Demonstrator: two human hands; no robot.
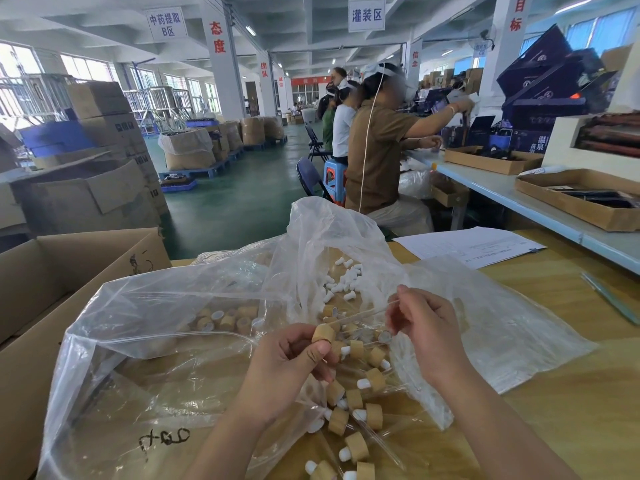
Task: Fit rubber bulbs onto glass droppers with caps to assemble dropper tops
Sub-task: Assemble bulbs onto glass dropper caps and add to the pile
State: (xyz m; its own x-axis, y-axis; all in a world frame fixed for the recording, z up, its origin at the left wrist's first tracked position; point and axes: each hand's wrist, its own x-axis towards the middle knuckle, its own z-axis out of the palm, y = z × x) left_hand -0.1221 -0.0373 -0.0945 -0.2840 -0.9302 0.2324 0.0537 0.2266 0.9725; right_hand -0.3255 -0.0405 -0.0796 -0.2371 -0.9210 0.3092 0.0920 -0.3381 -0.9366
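1. A clear plastic bag (166,327) lies open and crumpled on the yellow table (571,393). Everything below is placed from it.
2. Over the bag's middle, the left hand (287,370) has its thumb and fingers clamped on a wood-look cap (323,333).
3. Just right of that, also above the bag, the right hand (427,329) pinches a thin glass dropper (367,312) in curled fingers. The tube slants down toward the cap; I cannot tell whether they touch.
4. Loose white rubber bulbs (341,282) lie in the bag's far part.
5. Spare caps (225,318) sit in the bag's left pocket.
6. Finished dropper tops (356,410), each with a white bulb poking out, are heaped at the bag's near edge.
7. Beneath the bag's near left corner is a black marker scrawl (164,439) that I cannot read.
8. Past the bag's far right corner lies a printed sheet (478,245), its print too small to read.
9. High beyond the bag hang signs reading 灌装区 (366,14) and 中药提取B区 (165,24).
10. The pillars there carry red 态度 (217,36) and 目标 (517,15).
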